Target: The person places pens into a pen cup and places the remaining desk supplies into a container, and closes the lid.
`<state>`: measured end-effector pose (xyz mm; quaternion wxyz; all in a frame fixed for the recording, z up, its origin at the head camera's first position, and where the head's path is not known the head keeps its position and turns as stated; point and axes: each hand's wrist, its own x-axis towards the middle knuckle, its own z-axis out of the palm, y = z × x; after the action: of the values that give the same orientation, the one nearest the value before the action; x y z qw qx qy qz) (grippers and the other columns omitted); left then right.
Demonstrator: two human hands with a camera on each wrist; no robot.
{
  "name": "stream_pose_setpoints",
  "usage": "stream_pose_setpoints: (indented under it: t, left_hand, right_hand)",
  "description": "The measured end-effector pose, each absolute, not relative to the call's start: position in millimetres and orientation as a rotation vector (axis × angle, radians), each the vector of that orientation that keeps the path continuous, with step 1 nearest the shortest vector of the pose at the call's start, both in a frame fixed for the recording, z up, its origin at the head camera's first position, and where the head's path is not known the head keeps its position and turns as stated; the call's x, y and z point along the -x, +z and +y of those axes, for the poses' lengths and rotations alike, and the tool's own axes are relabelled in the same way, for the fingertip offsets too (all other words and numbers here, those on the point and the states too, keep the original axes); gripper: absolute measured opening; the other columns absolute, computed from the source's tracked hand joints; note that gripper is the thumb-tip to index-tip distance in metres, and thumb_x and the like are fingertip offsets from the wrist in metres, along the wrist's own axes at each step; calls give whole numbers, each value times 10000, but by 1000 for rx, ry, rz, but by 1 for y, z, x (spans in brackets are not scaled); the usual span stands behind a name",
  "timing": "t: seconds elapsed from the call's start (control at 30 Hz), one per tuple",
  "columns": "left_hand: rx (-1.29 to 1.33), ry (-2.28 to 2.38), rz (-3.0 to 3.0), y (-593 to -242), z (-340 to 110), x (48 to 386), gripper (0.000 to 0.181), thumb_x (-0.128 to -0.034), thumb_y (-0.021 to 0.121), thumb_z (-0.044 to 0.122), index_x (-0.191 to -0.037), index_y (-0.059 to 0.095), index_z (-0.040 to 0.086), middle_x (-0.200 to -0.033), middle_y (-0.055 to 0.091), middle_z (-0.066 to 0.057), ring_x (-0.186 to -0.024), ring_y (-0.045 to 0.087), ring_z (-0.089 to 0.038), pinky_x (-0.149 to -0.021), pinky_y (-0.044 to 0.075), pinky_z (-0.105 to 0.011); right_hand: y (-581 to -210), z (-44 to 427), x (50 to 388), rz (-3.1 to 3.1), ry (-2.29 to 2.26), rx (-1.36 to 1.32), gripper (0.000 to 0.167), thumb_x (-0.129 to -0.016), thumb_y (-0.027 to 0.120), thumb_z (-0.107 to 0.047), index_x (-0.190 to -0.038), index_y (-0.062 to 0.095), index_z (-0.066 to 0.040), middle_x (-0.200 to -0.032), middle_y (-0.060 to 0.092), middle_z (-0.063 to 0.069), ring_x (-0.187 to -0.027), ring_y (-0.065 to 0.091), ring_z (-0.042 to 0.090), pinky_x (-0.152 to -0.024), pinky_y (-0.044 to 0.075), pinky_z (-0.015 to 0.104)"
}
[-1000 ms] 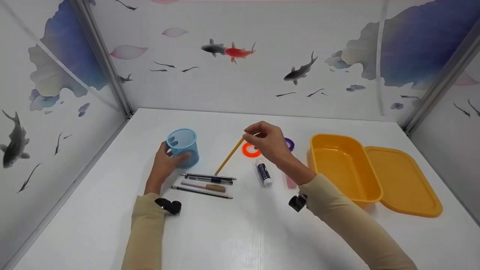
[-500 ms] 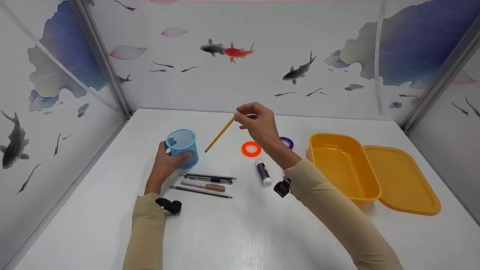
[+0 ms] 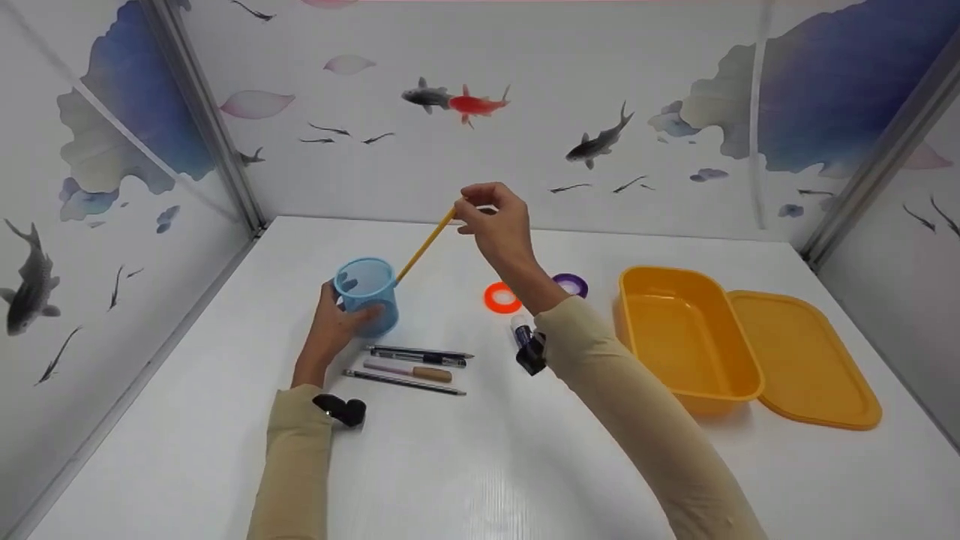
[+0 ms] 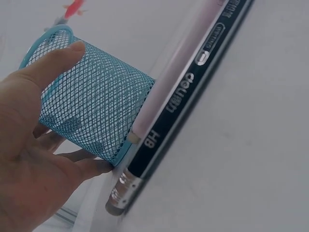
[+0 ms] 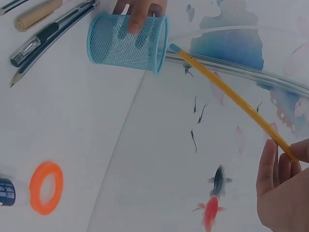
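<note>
Left hand: I see it (image 3: 331, 334) gripping the blue mesh pen cup (image 4: 104, 87), thumb along the near wall, other fingers round the far side; the forearm comes up from below the cup.
Right hand: raised above and right of the cup, wrist bent, it (image 3: 501, 229) pinches the yellow pencil (image 3: 425, 246) near its upper end, the forearm slanting in from the right.
Hands' spacing: apart, with the pencil between them.
Pencil tip: blue end at the cup's rim; I cannot tell whether they touch.
Sleeves: two, beige (image 3: 292, 465), each with a black wrist camera (image 3: 341, 410).
Pens, near side of the cup: four in a row; I count two dark pencils (image 3: 409, 383), one gel pen (image 3: 416, 359) and one pale pink pen with a tan cap (image 3: 431, 373).
Right of the cup: one glue stick (image 3: 520, 328), partly covered, and two rings, orange (image 3: 490, 300) and purple (image 3: 583, 289).
Far right of the cup: one yellow container (image 3: 679, 345), one matching lid (image 3: 810, 360) beyond it.
Table: white and glossy (image 3: 450, 465) all around the cup.
Walls: behind the cup, white panels (image 3: 345, 180) painted with fish, metal posts (image 3: 202, 112) at the corners.
</note>
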<state>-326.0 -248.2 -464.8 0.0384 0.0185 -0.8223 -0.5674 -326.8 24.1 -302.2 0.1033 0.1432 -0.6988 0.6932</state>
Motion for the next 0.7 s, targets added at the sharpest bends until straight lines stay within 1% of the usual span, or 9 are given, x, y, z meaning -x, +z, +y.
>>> stream_pose_setpoints:
  t: [0.1,0.17,0.23,0.53,0.7]
  left_hand:
    - [-37,-1733,-2526,-464,-248,326,1088,-843,799,395,-1599,80,87,-1671,180,-167,-1566,150,-350,-1288,175,-525]
    - [-31,-1723,-2530,-464,-248,325,1084,-846,796,401,-1601,82,90,-1671,181,-165,-1566,147,-351,-1287,177,-525]
    - [-29,-1711,-2535,-463,-248,324,1078,-849,792,403,-1601,85,91,-1671,183,-163,-1566,147,-353,-1287,181,-525]
    - [-19,-1707,-2523,-462,-248,324,1042,-845,799,388,-1588,131,92,-1658,223,-161,-1557,181,-357,-1280,202,-528]
    - [-13,-1697,-2525,-461,-249,323,1057,-840,805,395,-1587,127,82,-1649,243,-161,-1552,199,-352,-1280,209,-521]
  right_hand:
    - [-304,17,330,-2041,2069,-415,203,-968,637,-100,-1153,632,-17,-1085,644,143,-1063,705,335,-841,625,261]
    - [-307,12,332,-2035,2079,-416,200,-968,638,-102,-1150,630,-20,-1087,644,138,-1049,706,309,-849,624,263]
    - [-311,7,334,-2026,2095,-423,199,-968,635,-100,-1149,627,-17,-1086,641,139,-1058,698,321,-858,624,270]
    - [-333,-14,341,-2065,2104,-379,195,-958,660,-103,-1132,638,-16,-1079,656,136,-969,717,202,-851,628,280]
    - [-345,-29,340,-2108,2096,-373,195,-957,663,-106,-1129,647,-15,-1080,668,148,-972,719,218,-851,624,263]
